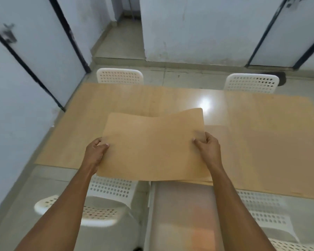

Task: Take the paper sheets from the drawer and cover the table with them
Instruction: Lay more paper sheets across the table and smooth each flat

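Place: plain meeting room | table, white perforated chairs (four), doors

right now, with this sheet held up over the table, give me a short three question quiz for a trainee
1. True or false: both hands, left and right, grip the held paper sheet.
2. Multiple choice: which part of the table shows a bare glossy top? A) far left corner B) middle strip with the light glare C) far right corner
3. Fill in: the chairs at the table's far edge are white with ____ backs.

Key: 1 true; 2 B; 3 perforated
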